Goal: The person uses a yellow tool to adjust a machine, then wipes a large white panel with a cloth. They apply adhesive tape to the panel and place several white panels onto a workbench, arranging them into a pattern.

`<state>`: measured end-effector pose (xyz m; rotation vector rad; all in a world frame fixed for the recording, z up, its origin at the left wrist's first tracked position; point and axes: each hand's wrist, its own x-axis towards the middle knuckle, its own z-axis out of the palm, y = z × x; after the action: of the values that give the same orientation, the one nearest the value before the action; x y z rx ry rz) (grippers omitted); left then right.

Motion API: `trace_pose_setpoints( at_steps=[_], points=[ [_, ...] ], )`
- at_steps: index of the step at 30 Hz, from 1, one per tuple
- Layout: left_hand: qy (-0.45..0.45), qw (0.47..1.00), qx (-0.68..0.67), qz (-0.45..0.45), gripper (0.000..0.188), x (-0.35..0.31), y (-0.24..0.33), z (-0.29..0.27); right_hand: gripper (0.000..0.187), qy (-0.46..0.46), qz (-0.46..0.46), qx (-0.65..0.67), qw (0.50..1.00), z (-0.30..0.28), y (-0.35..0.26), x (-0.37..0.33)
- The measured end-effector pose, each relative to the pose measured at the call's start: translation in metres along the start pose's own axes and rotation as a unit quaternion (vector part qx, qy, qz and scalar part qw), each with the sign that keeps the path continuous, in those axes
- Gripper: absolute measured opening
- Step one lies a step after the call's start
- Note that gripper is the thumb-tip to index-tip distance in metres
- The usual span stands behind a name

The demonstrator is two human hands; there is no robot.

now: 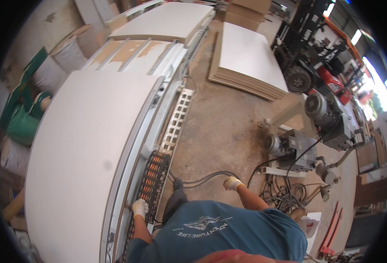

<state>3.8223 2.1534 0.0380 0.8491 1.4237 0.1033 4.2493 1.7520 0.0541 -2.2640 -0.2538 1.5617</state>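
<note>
My left hand (pixel 140 207), in a white work glove, is beside the near edge of the long machine bed, over the black cable chain (pixel 153 175). Its fingers are curled, and whatever they may hold is too small to make out. A large white panel (pixel 84 162) lies flat on the bed to the left of this hand. Out to the right of my body hangs my right hand (pixel 232 183), also gloved. Its fingers are loosely closed with nothing visible in them, above the concrete floor near some black cables (pixel 206 176).
Farther along the bed lies another white panel (pixel 162 19). A stack of white-faced boards (pixel 250 57) sits on the floor ahead, with a forklift (pixel 300 52) behind it. Motor pumps (pixel 296 151) and tangled cables (pixel 285 193) stand at the right, near red pallet-truck forks (pixel 331 232).
</note>
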Motion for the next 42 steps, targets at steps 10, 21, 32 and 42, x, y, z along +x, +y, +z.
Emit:
trace_pose_setpoints(
  at_steps=[10, 21, 32, 42],
  points=[
    [-0.104, 0.969, -0.215, 0.065, 0.059, 0.165, 0.333, 0.240, 0.024, 0.053, 0.233, 0.227, 0.944, -0.102, 0.079, 0.040],
    [0.132, 0.887, -0.442, -0.042, 0.075, 0.239, 0.397, 0.323, 0.026, 0.040, 0.194, 0.078, 0.977, -0.409, -0.029, 0.233],
    [0.179, 0.899, -0.392, 0.077, 0.023, 0.224, 0.360, 0.348, 0.026, 0.110, -0.181, 0.056, 0.976, -0.633, -0.489, 0.384],
    [0.254, 0.873, -0.413, 0.054, 0.034, 0.202, 0.513, 0.510, 0.028, -0.287, -0.334, -0.283, 0.852, -0.468, -0.769, 0.393]
  ],
)
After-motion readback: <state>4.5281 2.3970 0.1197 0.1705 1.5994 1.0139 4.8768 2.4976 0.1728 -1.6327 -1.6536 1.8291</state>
